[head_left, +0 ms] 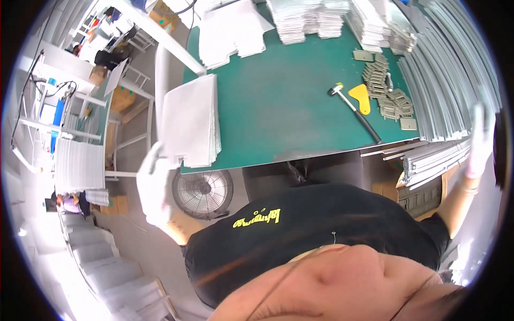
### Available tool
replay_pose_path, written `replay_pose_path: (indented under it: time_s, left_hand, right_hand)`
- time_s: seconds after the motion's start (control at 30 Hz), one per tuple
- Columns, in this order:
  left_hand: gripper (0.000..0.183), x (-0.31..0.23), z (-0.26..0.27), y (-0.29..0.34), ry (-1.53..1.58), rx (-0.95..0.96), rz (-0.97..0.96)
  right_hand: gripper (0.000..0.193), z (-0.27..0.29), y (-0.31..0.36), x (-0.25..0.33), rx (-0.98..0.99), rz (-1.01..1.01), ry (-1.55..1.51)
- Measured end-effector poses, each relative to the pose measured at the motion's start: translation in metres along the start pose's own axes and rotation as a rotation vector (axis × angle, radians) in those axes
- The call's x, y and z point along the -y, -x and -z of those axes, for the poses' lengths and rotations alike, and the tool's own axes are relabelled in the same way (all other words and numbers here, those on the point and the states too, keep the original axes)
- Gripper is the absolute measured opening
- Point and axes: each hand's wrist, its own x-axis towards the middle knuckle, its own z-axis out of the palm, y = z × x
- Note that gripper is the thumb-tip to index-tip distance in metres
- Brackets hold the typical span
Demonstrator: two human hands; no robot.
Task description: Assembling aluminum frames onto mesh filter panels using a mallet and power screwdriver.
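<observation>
My left hand (152, 184), in a white glove, is at the near left corner of the table, beside a stack of white sheets (190, 120). Its fingers point up and look apart, with nothing visible in them. Far to the right, my right hand (482, 139), also gloved in white, is raised by a tall pile of long grey-white strips (444, 80). Those fingers are stretched out and hold nothing I can see. Between the hands, on the green tabletop (267, 107), lie a black-handled mallet (358, 115) and a yellow scraper (360, 99).
Small metal plates (393, 104) lie piled right of the scraper. More white stacks (233, 32) line the far edge. Further strips (436, 160) jut out at the near right corner. A round floor fan (202, 192) stands below the table. White frame posts (160, 80) rise at the left.
</observation>
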Motion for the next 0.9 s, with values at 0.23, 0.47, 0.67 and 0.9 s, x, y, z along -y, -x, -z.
replay_pose_path:
  time_s: [0.23, 0.47, 0.67, 0.9]
  left_hand:
    - [0.065, -0.009, -0.223, 0.053, -0.390, 0.541, -0.363]
    - [0.066, -0.022, -0.267, -0.099, -0.590, 0.575, -0.386]
    - [0.050, 0.117, -0.238, -0.361, -0.660, 0.118, -0.491]
    - [0.023, 0.112, -0.226, -0.391, 1.368, 0.164, 0.387]
  right_hand:
    - [0.039, -0.231, 0.121, 0.112, 0.613, 0.365, -0.493]
    - [0.059, -0.348, 0.162, 0.101, 0.951, 0.549, -0.072]
    - [0.056, -0.359, 0.156, 0.119, 0.921, 0.641, -0.159]
    - [0.054, -0.357, 0.149, 0.125, 0.912, 0.643, -0.226]
